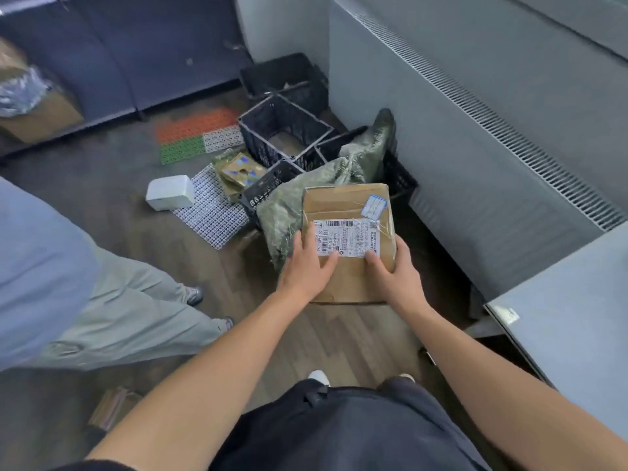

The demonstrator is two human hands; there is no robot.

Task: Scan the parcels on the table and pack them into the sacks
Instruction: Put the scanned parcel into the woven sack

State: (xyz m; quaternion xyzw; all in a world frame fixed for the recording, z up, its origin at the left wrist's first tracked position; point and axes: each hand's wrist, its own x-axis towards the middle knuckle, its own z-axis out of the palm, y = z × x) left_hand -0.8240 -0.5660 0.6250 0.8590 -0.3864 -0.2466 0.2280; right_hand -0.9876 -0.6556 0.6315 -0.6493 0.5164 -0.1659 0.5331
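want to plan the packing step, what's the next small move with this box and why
Probably push the cardboard box down into the green sack: left hand presses its labelled top, right hand grips its right edge, and the sack lies against its far and left sides.

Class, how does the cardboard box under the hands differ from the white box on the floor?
The cardboard box is brown with a printed label; the white box is plain. The left hand and right hand touch the cardboard box; the white box lies untouched. Both are rectangular.
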